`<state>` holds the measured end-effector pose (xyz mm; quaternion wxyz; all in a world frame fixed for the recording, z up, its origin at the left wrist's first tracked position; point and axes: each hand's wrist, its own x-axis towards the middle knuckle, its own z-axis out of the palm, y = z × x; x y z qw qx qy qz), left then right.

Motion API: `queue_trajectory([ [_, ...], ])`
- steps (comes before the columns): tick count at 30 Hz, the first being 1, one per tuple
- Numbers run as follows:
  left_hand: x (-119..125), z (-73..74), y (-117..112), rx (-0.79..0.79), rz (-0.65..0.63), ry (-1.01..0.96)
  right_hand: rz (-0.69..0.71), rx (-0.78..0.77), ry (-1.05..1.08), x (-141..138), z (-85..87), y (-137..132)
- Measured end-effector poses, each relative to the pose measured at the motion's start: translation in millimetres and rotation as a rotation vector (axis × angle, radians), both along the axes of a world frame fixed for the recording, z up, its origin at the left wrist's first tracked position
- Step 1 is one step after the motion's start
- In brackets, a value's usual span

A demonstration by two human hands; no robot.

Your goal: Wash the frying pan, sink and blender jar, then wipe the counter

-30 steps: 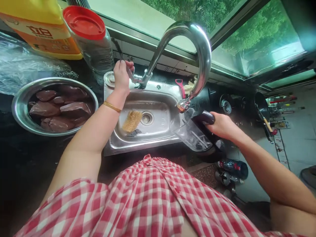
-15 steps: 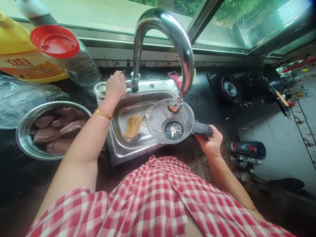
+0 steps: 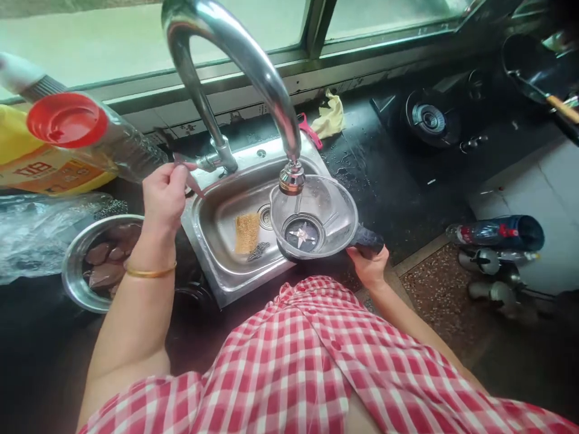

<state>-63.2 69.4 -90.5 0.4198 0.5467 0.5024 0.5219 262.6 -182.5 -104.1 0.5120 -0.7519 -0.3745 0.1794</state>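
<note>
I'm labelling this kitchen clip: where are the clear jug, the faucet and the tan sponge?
Clear jug (image 3: 329,212), head view: on its inner wall.
Faucet (image 3: 259,65), head view: on its curved spout.
Tan sponge (image 3: 246,233), head view: middle of its upper face.

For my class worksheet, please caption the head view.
Right hand holds a clear bladed jug under the tap; left hand on its lever.

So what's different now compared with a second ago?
The right hand has brought the clear jug leftward from beside the sink to under the tap, open top up. The left hand has turned the tap lever toward the person. Both hands kept their grips. The sponge and the bowl of meat stayed put.
</note>
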Motion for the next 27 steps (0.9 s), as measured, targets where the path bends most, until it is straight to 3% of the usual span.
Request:
queue_trajectory([
  [4,9.1,46.2,-34.2,0.192,0.003,-0.057,0.014,-0.016,0.015,-6.5,-0.9,0.5],
  [7,24.2,77.1,-60.7,0.243,-0.032,-0.091,0.050,-0.017,0.035,-6.5,-4.2,-3.1],
  [12,54.8,111.6,-103.4,0.242,-0.169,0.066,0.187,0.078,0.011,1.2,-8.1,-10.5],
  [15,76.5,118.8,-118.6,0.243,-0.298,0.220,0.271,0.178,-0.052,8.3,-7.9,-12.2],
  [20,110.2,115.6,-125.0,-0.021,-0.575,0.324,0.391,0.343,-0.155,17.0,-10.7,-14.4],
  [23,122.8,115.9,-119.2,-0.193,-0.695,0.402,0.408,0.358,-0.165,17.1,-13.5,-13.8],
  [27,131.2,124.0,-107.9,-0.340,-0.742,0.573,0.357,0.318,-0.088,10.0,-15.6,-3.4],
])
